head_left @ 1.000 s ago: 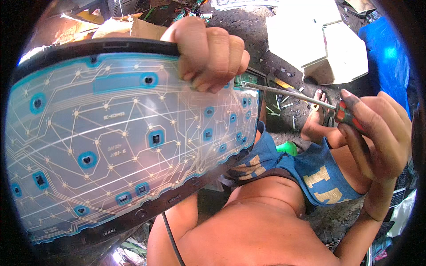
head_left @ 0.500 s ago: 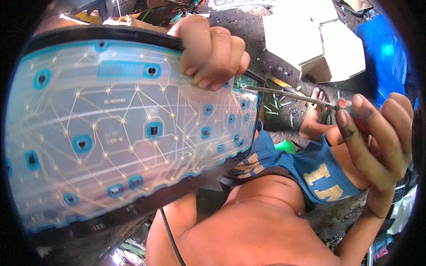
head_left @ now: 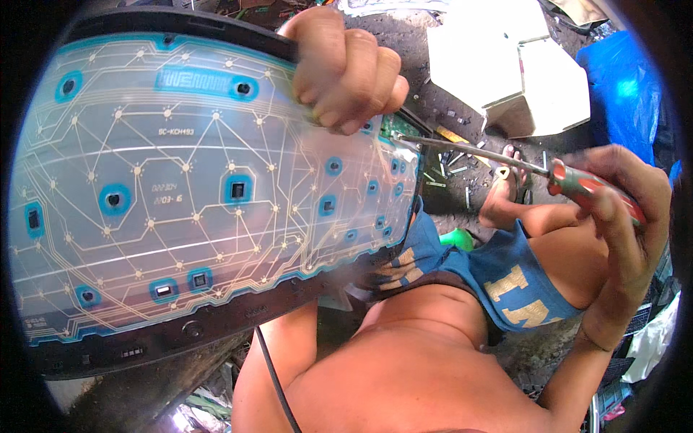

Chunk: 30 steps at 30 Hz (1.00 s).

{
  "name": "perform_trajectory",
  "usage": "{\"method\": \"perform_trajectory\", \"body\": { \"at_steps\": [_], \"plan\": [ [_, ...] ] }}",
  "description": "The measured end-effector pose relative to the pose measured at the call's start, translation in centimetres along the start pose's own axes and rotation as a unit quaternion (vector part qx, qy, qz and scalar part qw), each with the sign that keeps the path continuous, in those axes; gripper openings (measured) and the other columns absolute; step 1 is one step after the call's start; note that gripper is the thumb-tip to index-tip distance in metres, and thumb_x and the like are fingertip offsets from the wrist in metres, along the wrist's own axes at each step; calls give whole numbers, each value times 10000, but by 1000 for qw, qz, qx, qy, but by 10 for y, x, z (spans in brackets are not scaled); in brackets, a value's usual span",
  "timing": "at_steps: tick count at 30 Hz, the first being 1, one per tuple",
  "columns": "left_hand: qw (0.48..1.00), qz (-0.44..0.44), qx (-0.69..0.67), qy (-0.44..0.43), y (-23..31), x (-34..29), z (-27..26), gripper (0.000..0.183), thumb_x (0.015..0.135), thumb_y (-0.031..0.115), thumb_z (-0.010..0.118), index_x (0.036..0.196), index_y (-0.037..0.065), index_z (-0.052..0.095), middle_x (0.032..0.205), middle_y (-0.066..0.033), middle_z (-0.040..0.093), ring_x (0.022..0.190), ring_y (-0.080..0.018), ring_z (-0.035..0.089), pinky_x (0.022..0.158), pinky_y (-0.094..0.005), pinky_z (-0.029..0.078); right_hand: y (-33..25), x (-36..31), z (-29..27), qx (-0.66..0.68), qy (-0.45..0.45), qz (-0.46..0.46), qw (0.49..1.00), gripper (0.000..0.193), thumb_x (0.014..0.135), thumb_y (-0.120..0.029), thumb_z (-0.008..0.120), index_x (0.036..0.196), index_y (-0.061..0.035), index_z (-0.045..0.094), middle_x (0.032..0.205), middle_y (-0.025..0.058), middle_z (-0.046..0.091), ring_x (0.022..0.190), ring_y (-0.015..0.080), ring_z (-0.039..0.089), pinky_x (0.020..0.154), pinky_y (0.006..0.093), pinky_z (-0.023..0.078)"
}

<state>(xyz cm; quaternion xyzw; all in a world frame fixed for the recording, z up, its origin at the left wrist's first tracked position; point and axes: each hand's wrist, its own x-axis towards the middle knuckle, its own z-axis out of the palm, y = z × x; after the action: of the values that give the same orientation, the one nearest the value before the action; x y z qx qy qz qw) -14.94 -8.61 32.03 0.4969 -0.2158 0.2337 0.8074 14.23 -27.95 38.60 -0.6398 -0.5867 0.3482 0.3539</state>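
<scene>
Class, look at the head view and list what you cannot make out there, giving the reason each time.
All in the head view:
- Underside of the opened keyboard: turned away from the camera.
- Left forearm: hidden behind the keyboard.
- Keyboard edge beneath the left hand: covered by its fingers.
- Whether the tip of the screwdriver sits in a screw at the green board: too small.
- Far end of the cable: cut off by the lower edge.

The left hand is raised and clenched, its fingers folded over with the fingertips pointing down; the left arm shows only in part. The right forearm slants up to the wrist, and the right hand is curled, fingers bent.
</scene>
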Motion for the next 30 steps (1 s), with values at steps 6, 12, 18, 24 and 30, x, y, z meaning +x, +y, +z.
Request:
{"method": "perform_trajectory", "body": {
  "at_steps": [6, 12, 18, 24, 30],
  "plan": [
    [978, 5, 25, 205, -9, 3, 45, 302, 1085, 330, 381, 837, 171, 444, 728, -11, 452, 707, -169, 413, 680, -325, 328, -20, 11, -5, -163, -37, -46, 985, 282, 819, -218, 762, 968, 12, 696, 903, 71, 613, 833, 175, 582, 752, 286, 439],
    [977, 14, 4, 214, -14, 3, 43, 324, 1090, 338, 363, 818, 176, 434, 711, -11, 441, 695, -176, 409, 679, -324, 325, -2, 4, -16, -197, -38, -248, 948, 359, 747, -68, 784, 1082, 5, 679, 872, 120, 649, 803, 216, 573, 712, 308, 431],
    [989, 19, -56, 133, -8, -1, 26, 340, 1097, 356, 336, 828, 174, 436, 732, -20, 462, 727, -188, 447, 715, -333, 354, -3, 24, -20, -185, -92, -327, 922, 511, 675, 36, 805, 1158, -11, 646, 927, 147, 695, 775, 246, 592, 675, 340, 456],
    [993, 47, -52, 90, -14, 0, 19, 361, 1104, 370, 296, 851, 158, 441, 777, -44, 496, 782, -210, 501, 759, -359, 381, -8, 27, 12, -312, -22, -285, 906, 469, 729, -241, 818, 1099, 3, 667, 831, 102, 647, 712, 262, 614, 655, 364, 482],
    [993, 24, -68, 92, -19, -8, 8, 361, 1104, 369, 285, 860, 151, 437, 791, -53, 502, 801, -219, 519, 783, -378, 389, -9, 34, 5, -329, -30, -364, 871, 382, 661, -205, 778, 954, 22, 685, 815, 102, 596, 739, 281, 606, 641, 379, 475]
  ]
}}
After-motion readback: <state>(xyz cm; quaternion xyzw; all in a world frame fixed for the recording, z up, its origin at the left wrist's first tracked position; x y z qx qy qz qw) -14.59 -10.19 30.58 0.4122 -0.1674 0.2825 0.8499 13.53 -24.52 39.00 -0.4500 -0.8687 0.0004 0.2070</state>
